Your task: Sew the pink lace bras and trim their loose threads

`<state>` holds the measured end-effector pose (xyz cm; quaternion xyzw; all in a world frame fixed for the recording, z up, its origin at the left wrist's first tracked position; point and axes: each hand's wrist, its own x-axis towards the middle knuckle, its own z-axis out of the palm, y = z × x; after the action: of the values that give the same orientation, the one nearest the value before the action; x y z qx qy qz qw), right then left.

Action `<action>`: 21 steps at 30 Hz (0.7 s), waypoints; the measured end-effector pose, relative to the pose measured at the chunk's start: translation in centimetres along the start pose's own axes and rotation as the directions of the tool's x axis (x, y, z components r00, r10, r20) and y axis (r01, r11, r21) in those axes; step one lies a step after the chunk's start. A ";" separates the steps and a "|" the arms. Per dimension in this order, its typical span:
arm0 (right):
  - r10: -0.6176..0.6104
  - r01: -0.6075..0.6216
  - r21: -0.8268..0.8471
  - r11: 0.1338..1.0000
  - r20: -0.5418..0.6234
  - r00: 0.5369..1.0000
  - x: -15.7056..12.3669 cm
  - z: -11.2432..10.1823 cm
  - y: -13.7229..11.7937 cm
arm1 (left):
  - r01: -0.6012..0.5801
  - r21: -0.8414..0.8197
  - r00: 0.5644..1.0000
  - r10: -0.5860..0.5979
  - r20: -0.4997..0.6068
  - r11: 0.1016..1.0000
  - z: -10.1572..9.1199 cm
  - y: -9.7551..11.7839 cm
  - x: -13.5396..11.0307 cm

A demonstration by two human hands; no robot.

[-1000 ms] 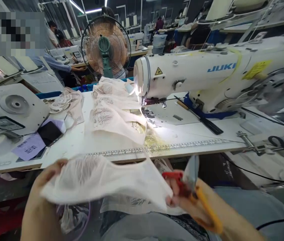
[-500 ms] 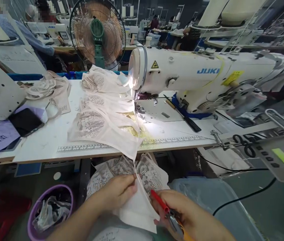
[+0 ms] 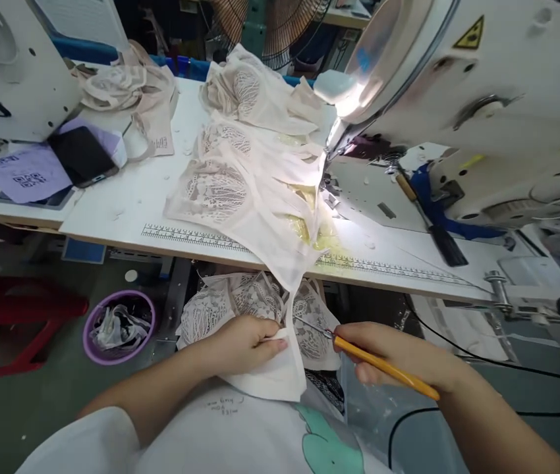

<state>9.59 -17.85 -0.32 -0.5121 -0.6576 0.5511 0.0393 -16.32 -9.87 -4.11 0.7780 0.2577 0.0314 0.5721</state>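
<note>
Head view: compared with half a second ago, shows the metal scissors with an orange handle [image 3: 369, 359] swung from pointing down to pointing inward, at a narrow white fabric strip [image 3: 288, 311] just below the front edge of a long white tabletop [image 3: 102, 217]. Holds the scissors in the right hand [image 3: 401, 349], fingers closed around the handle; cannot tell blade tips touching the strip from tips just beside it, nor blades spread from blades together. Pinches a smooth white cloth panel [image 3: 275, 376] between thumb and forefinger of the left hand [image 3: 243, 345], near the blades. Unlike a second ago, no longer spreads the panel wide between both hands. Probably means a shift from handling the whole piece to close work at one small spot, with the left hand steadying. Leads up along the strip to a pale pink lace-cupped garment [image 3: 215, 187], draped over the table edge beside a white metal sewing machine [image 3: 497, 72].
</note>
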 end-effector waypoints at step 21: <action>-0.028 0.131 0.264 0.955 -0.361 0.932 3.2 1.8 -0.4 | -0.310 0.192 0.948 0.318 -0.013 0.931 -1.7 0.4 -0.5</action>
<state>6.72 -16.73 -2.43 -0.5645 -0.5742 0.5366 0.2524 -17.18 -8.72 -3.02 0.8587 0.1443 0.1150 0.4781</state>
